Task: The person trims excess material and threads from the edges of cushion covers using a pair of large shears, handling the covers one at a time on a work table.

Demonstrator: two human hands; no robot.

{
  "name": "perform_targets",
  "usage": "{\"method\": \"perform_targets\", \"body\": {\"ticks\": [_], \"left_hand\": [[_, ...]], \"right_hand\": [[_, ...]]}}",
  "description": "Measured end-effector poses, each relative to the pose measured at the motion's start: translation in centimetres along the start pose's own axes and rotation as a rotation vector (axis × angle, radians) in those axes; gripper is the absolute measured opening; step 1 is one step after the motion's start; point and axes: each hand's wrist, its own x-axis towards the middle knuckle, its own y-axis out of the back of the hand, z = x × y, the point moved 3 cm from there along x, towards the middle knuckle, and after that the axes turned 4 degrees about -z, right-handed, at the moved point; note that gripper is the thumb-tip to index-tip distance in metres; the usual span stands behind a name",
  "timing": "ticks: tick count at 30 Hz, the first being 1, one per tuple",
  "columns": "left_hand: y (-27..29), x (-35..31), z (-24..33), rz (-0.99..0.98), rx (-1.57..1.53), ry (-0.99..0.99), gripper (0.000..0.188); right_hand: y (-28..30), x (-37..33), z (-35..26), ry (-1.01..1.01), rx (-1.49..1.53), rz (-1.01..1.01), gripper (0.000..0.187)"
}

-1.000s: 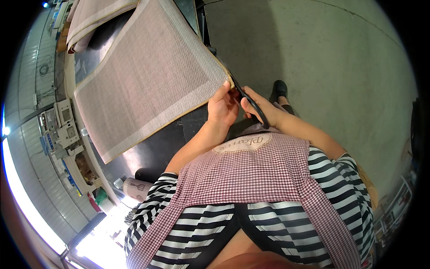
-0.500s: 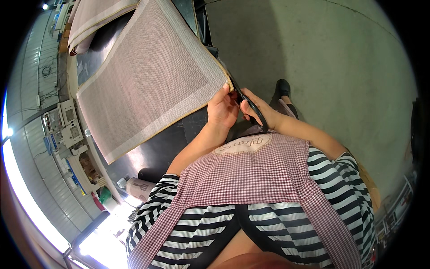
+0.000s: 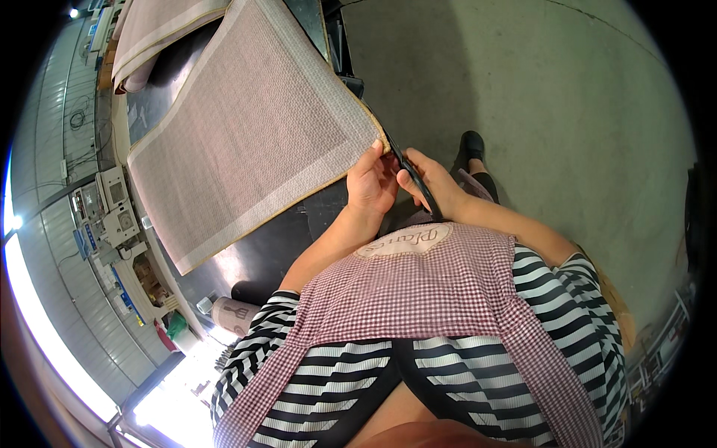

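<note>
A pinkish-grey woven mat (image 3: 246,134) with a lighter border and yellow edging lies over a dark table. At its near right corner, my left hand (image 3: 371,183) pinches the edge between thumb and fingers. My right hand (image 3: 441,187) grips black-handled scissors (image 3: 428,198) just beside that corner. The scissors' upper part runs up along the mat's right edge. My left fingers partly hide the corner, and whether the blades touch a thread there is too small to tell.
The dark tabletop (image 3: 299,224) shows below the mat. More folded mats (image 3: 160,37) lie at the far left. Sewing machines (image 3: 116,213) stand along the left, and a patterned roll (image 3: 233,316) is by my left elbow. Right of the table is concrete floor (image 3: 560,112).
The scissors' handles have drawn closer together as my right hand closed, and the lower loop shifted slightly left. My left hand and the mat have hardly moved.
</note>
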Motion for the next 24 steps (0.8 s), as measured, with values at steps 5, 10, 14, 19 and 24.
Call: {"method": "perform_targets", "body": {"ticks": [5, 10, 14, 19, 24], "left_hand": [[-0.3, -0.1, 0.0, 0.006, -0.022, -0.041, 0.029], [0.2, 0.1, 0.2, 0.076, 0.066, -0.119, 0.024], [-0.1, -0.4, 0.1, 0.176, 0.101, -0.112, 0.023], [0.5, -0.2, 0.0, 0.186, 0.090, -0.074, 0.025], [-1.3, -2.6, 0.8, 0.274, 0.290, 0.015, 0.037]], "right_hand": [[0.5, 0.3, 0.8, -0.008, 0.200, -0.110, 0.076], [0.7, 0.2, -0.5, -0.109, 0.335, -0.153, 0.074], [0.8, 0.9, -0.6, -0.013, -0.024, -0.100, 0.069], [0.4, 0.7, -0.6, 0.005, -0.022, -0.038, 0.061], [0.1, 1.3, 0.9, -0.041, 0.352, -0.049, 0.056]]}}
